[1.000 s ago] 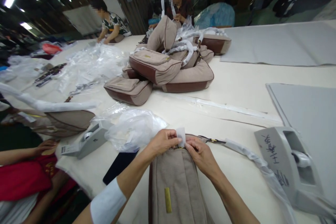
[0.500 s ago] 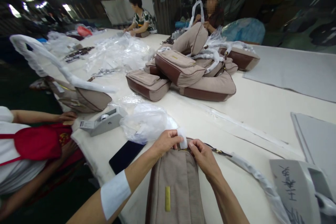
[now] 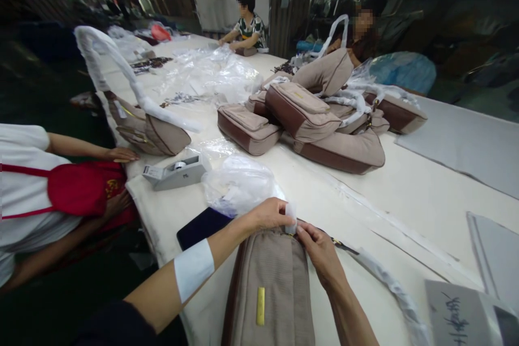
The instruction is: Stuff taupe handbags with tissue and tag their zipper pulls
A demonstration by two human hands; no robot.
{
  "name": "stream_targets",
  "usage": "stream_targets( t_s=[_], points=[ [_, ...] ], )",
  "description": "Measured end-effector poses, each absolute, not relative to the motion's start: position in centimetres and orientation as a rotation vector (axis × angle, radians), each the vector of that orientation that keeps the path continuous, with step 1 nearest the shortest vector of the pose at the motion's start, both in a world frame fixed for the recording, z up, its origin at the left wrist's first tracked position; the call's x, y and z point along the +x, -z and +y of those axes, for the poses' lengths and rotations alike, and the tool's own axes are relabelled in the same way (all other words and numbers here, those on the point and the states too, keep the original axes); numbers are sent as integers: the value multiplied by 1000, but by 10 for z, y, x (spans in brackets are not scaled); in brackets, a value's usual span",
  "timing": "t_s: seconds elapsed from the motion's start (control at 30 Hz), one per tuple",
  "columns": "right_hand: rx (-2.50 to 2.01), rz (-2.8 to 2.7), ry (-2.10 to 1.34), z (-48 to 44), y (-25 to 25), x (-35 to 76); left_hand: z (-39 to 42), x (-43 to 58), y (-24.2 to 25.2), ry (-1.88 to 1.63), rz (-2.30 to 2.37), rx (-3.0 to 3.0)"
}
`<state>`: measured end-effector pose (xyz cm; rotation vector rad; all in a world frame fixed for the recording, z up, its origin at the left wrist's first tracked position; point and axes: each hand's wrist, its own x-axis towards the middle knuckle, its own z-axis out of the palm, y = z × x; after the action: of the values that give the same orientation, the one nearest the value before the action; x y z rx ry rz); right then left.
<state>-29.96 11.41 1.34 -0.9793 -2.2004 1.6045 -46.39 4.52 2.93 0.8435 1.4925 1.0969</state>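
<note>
A taupe fabric handbag [image 3: 279,286] with brown sides and a gold plate lies in front of me on the white table. At its far end, my left hand [image 3: 271,214] pinches a small piece of white wrapping [image 3: 291,218]. Close beside it, my right hand [image 3: 315,239] has thumb and fingertips together at the bag's end, touching the lower edge of that wrapping. The bag's strap [image 3: 393,275], wrapped in white, runs off to the right from a gold-coloured fitting. Whatever is between my right fingertips is hidden.
A pile of similar bags [image 3: 300,113] lies ahead. Grey tape dispensers [image 3: 176,173] stand left and at lower right. Crumpled clear plastic [image 3: 239,184] and a dark flat item [image 3: 203,235] are near my left arm. A co-worker in a red apron [image 3: 77,189] stands at the left edge.
My view has swung left, so the table's things appear further right. Both hands stay at the bag's end, still at the white wrapping. The co-worker's near hand has shifted slightly.
</note>
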Motion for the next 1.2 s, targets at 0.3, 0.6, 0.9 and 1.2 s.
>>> stream_targets(
  t_s=[0.3, 0.6, 0.9, 1.2],
  points=[
    [-955, -2443, -777, 28, 30, -250, 48, -483, -6, -1063, 1325, 807],
    [-885, -2564, -1087, 108, 4, -273, 52, -476, 2, -1268, 1324, 736],
    [-339, -2834, -1511, 124, -48, -285, -7, -450, -6, -1305, 1355, 636],
    [-590, -2795, -1957, 69, -40, -258, -68, -436, 0, -1071, 1192, 556]
  ],
)
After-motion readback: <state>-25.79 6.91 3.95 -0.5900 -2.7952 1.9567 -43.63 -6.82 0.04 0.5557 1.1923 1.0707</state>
